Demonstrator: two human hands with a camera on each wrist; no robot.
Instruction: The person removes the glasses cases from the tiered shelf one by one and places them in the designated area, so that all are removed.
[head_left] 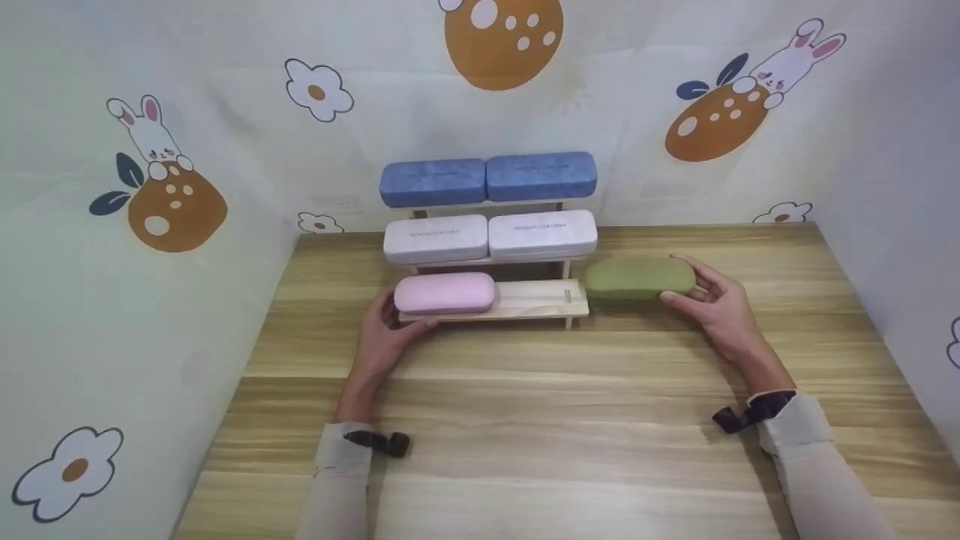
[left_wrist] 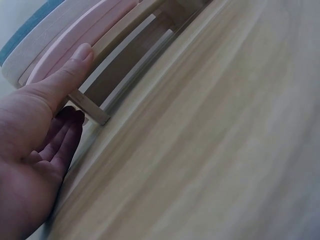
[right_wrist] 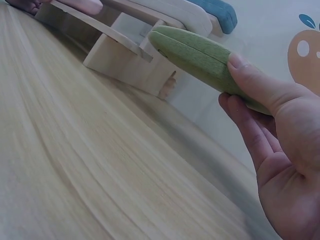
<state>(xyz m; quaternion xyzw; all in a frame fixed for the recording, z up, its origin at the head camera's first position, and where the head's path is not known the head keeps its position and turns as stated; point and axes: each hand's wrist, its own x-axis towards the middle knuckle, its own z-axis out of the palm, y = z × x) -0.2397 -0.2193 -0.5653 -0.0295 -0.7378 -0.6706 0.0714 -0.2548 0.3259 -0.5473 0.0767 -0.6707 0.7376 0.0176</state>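
Note:
A green glasses case (head_left: 640, 277) is pinched at its right end by my right hand (head_left: 712, 304). The case is held off the table, just right of the bottom step of a three-tier wooden rack (head_left: 536, 294); the right wrist view shows the thumb on top and fingers beneath. At the left end of that step sits a pink glasses case (head_left: 444, 292). My left hand (head_left: 382, 337) grips the rack's left end there, thumb along the front edge in the left wrist view (left_wrist: 30, 125). Its fingers are partly hidden behind the pink case.
Two white glasses cases (head_left: 435, 238) stand side by side on the middle step, and two blue ones (head_left: 433, 183) on the top step. The rack stands on a wood-grain table (head_left: 555, 435), close to a patterned back wall (head_left: 600, 112). Side walls flank the table.

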